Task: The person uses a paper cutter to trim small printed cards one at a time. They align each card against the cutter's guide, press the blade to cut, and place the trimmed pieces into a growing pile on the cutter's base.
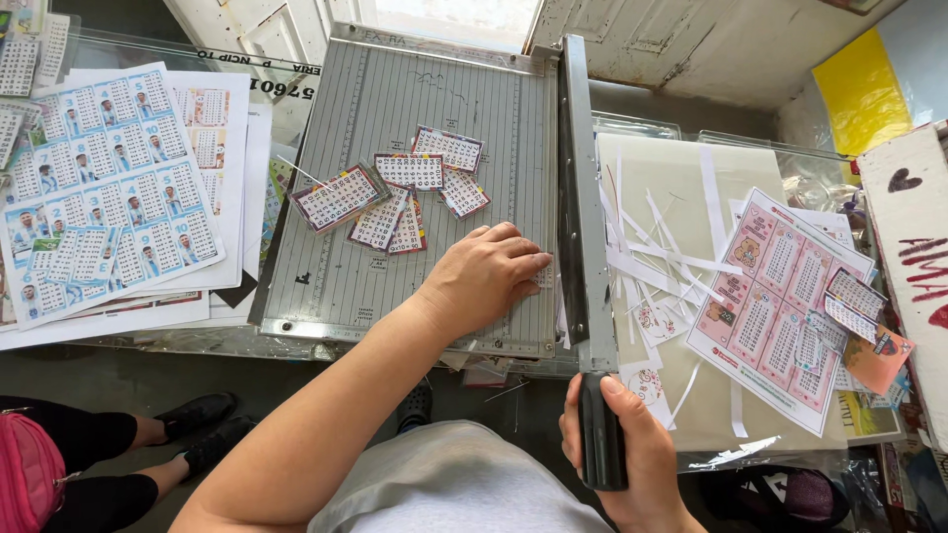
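Right hand (620, 452) has its grip clenched around the black handle (601, 434) of the long grey cutter blade arm (581, 212), which lies lowered along the right edge of the grey ruled metal cutting board (346, 276). Left hand (491, 273) grasps nothing: it lies flat, palm down, fingers (523, 265) spread toward the blade, pressing on something at the cutting edge, most likely a paper piece kept from sliding, though the palm hides whatever is under it.

Cut small rectangular cards with red-framed number grids (395, 192) lie in a loose overlapping heap on the upper middle of the board, well apart from the blade and clear of the cutting line. I count roughly 7, but the overlaps make that unsure.

Thin white paper trimmings (652, 247) lie scattered to the right of the blade on a beige sheet, where offcuts would naturally drop. Beside them rests a pink uncut sheet of grid cards with bear pictures (775, 306), with a few loose cards at its right edge. To the left of the board lies a stack of blue-and-white uncut printed sheets (109, 188), handy to the left hand.

Black shoes (197, 419) of another person show on the floor at lower left, that person otherwise cut off. Little of the counter itself shows beneath the paper.
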